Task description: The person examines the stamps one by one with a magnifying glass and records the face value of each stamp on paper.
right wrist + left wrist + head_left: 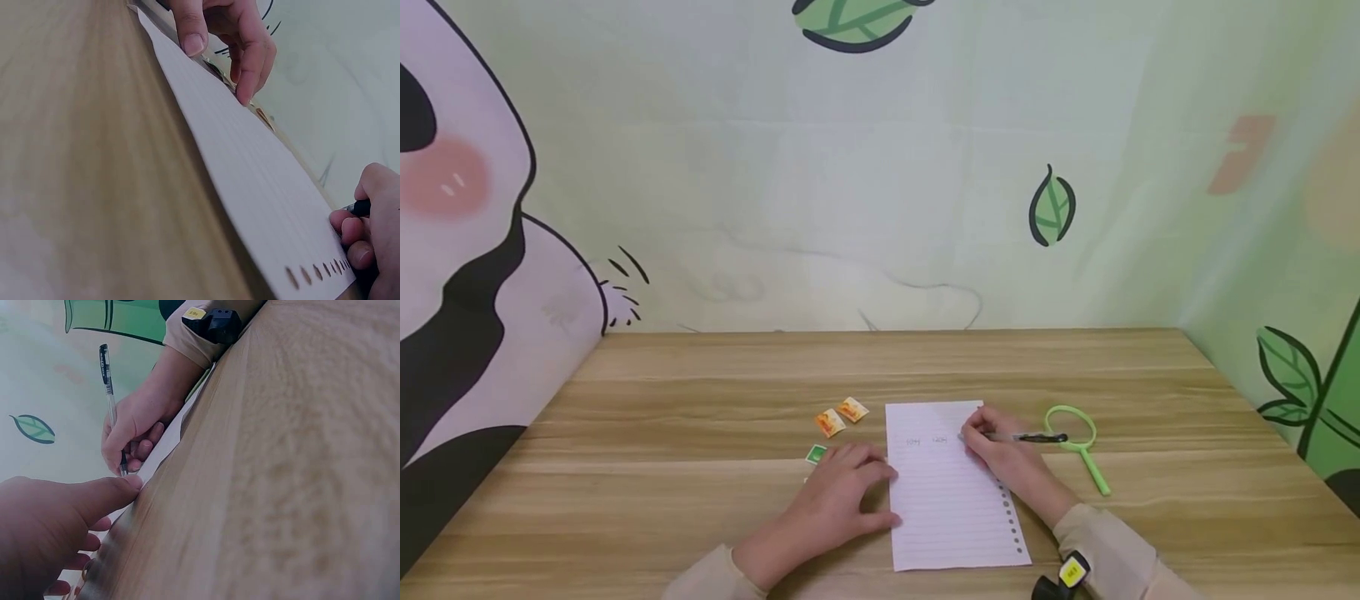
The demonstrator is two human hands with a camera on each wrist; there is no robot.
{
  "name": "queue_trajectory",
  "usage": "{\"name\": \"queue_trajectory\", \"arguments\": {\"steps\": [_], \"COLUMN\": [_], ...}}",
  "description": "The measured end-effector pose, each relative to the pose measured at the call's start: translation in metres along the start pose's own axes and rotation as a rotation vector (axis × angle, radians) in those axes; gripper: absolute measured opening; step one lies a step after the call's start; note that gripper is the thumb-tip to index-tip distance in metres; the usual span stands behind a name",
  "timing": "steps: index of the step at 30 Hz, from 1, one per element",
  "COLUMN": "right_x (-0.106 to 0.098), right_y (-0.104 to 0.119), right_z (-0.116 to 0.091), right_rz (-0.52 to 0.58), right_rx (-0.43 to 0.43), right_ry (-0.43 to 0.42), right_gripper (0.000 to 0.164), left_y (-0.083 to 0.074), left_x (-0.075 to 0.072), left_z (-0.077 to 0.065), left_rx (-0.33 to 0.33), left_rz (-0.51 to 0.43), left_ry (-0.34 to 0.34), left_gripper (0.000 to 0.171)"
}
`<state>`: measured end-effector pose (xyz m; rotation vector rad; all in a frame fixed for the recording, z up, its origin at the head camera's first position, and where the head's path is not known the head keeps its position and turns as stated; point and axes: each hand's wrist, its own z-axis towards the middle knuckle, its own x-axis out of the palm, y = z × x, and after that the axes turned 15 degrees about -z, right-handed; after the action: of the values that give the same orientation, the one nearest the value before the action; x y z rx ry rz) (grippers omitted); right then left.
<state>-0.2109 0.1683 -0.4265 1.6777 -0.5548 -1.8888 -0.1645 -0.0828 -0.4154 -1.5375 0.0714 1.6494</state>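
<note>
Pinching a slim clear-and-black plastic pen [1028, 437] between curled fingers of the right hand [1009, 458], near the top of a white ruled hole-punched paper sheet [951, 517]. Resting the left hand [833, 490], with fingers apart, at the sheet's left edge on the brown wood-grain tabletop [625, 467].

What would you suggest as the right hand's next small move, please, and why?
Probably the right hand should write another mark with the pen, just right of the handwriting: it pinches the pen with the tip near there, much of the ruled sheet is blank, and the left hand lies at the sheet's left edge.
</note>
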Motion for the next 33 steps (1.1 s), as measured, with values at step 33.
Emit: {"name": "queue_trajectory", "arguments": {"steps": [33], "right_x": [-0.0027], "right_y": [-0.0012], "right_z": [-0.0014], "right_rz": [0.037], "right_rx": [0.035], "right_ry": [-0.003], "right_gripper": [0.010], "left_y": [-0.0021], "left_x": [-0.0022], "left_z": [0.0002], "left_rx": [-0.016], "left_rz": [-0.007], "left_ry": [0.016], "left_gripper": [0.044]}}
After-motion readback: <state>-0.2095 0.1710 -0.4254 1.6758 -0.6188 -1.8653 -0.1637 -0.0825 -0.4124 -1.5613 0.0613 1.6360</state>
